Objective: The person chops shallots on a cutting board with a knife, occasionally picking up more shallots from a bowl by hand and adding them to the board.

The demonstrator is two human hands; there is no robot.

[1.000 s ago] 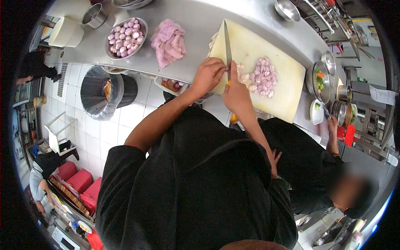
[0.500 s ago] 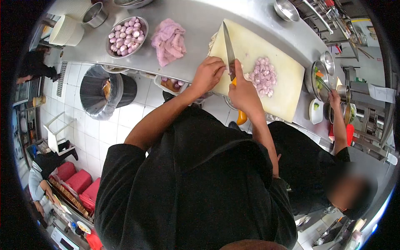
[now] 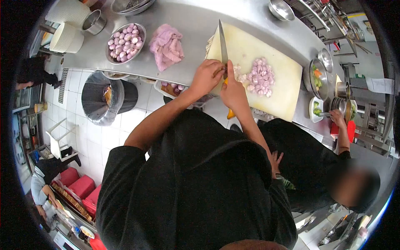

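My right hand (image 3: 233,95) is wrapped round the yellow handle of a kitchen knife (image 3: 223,43), its blade pointing away from me along the left part of a pale cutting board (image 3: 287,75). Close against the blade, my left hand (image 3: 207,77) pinches a shallot, mostly covered by the fingers. A few cut pieces lie just right of the blade. Further right on the board is a pile of sliced shallots (image 3: 261,77). To the left, a steel bowl (image 3: 143,31) holds several whole peeled shallots (image 3: 125,41).
A pink cloth (image 3: 166,46) lies between bowl and board. Below the counter stand a lined bin (image 3: 93,104) and a tub of shallots (image 3: 160,88). At right, a co-worker's hand (image 3: 338,118) holds tongs at a white dish (image 3: 314,116) of broccoli, near a steel bowl (image 3: 311,75) of vegetables.
The knife and my right hand have shifted slightly left, the blade now closer to my left fingers. The co-worker's tongs have moved from the vegetable bowl to the white dish.
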